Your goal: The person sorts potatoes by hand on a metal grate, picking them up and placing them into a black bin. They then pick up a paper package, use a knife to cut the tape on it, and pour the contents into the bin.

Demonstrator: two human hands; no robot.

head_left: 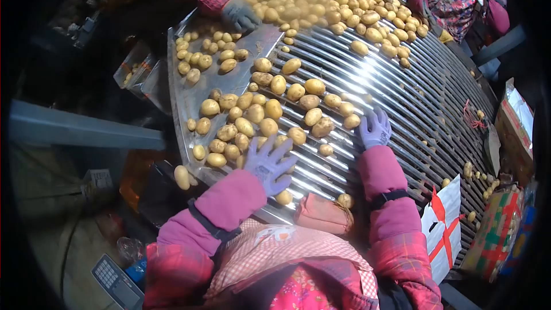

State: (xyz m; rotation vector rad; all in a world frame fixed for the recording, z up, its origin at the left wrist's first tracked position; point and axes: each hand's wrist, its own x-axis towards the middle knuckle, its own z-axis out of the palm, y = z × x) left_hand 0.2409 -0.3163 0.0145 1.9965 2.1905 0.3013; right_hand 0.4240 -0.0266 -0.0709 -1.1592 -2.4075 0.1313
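My left hand (267, 167), in a lavender glove, lies with fingers spread over the near edge of a group of potatoes (244, 126); some touch its fingertips. Off to the right, my right hand (376, 130), gloved alike, reaches over the metal bars (396, 103) with fingers stretched out. Just left of its fingertips lies a potato (352, 121). The potatoes are spread over the smooth metal sheet (179, 89) and the bars beside it. A pinkish wrapped block (322, 213) rests at the near edge between my forearms, with a potato (345, 201) beside it.
A large heap of potatoes (344, 6) covers the far end. A co-worker's grey-gloved hand (241, 15) rests near it; another person (453, 0) stands at far right. Cardboard boxes (513, 120) line the right side. A blue-grey beam (86, 126) and a scale (117, 281) are left.
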